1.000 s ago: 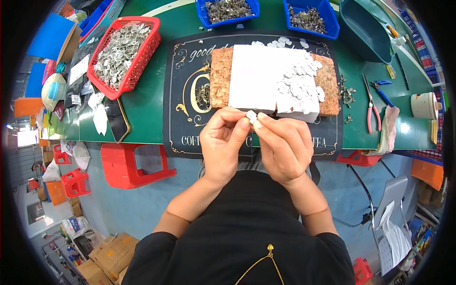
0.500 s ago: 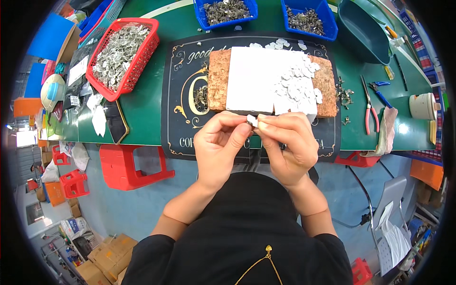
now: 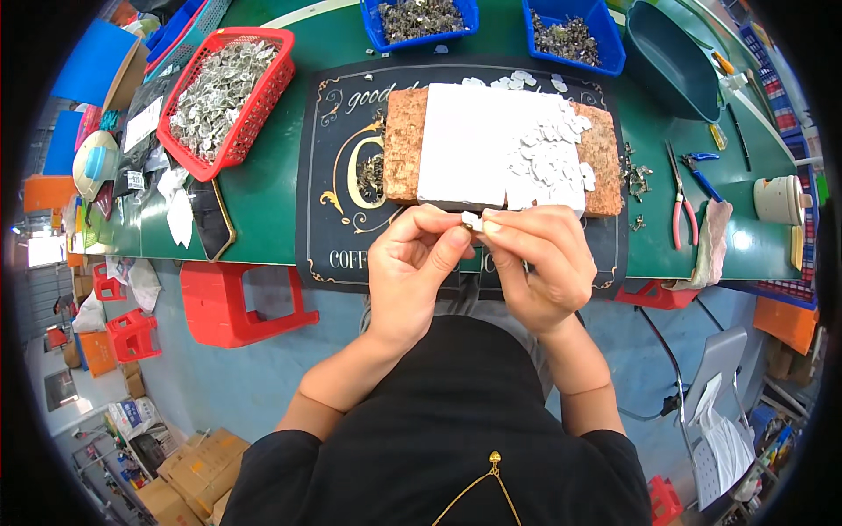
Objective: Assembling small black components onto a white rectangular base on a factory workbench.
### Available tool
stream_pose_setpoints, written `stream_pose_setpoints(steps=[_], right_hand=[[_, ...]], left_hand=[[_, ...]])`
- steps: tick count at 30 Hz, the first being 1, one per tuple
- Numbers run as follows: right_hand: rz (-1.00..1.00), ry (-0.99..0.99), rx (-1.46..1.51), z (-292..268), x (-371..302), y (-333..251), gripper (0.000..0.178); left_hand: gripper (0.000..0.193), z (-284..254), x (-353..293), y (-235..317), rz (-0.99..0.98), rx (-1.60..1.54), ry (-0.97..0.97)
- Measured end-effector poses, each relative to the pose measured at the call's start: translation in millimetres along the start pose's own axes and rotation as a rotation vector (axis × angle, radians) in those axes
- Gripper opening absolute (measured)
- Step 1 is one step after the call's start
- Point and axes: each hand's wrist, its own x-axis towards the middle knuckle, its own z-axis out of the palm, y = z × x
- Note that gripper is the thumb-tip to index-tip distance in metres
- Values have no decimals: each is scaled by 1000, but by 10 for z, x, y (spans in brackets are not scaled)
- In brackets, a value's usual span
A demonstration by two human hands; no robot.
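Observation:
My left hand (image 3: 405, 279) and my right hand (image 3: 548, 270) meet at the near edge of a white slab. Between their fingertips they pinch a small white piece (image 3: 471, 220), partly covered by the fingers; its exact kind is too small to make out. The white slab (image 3: 462, 145) lies just beyond my hands, with rough brown blocks (image 3: 403, 145) at either end. Many flat white pieces (image 3: 542, 158) are heaped on its right half. All this rests on a black printed mat (image 3: 338, 245).
On the green table, a red basket (image 3: 254, 130) of small pale parts stands at left, beside a phone (image 3: 211, 219). Blue trays (image 3: 421, 46) of metal parts sit at the back. Pink-handled pliers (image 3: 680, 210), blue-handled cutters (image 3: 704, 181) and a white container (image 3: 778, 199) lie at right.
The small white piece has been turned slightly between my fingertips and shows a flatter, more sideways face. Both hands have shifted a little to the right.

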Motion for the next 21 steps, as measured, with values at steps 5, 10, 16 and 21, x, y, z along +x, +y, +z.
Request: stream_pose_setpoints(steps=[5, 10, 16, 21], right_hand=[[-72, -20, -60, -1, -5, 3, 24], [-122, -9, -81, 45, -42, -9, 30], [35, -18, 10, -13, -69, -3, 19], [445, 12, 422, -29, -135, -67, 11]], left_hand=[[7, 1, 14, 49, -145, -24, -13], [8, 14, 2, -54, 40, -5, 41], [9, 60, -34, -60, 3, 68, 41], [21, -1, -59, -35, 271, 470, -5]])
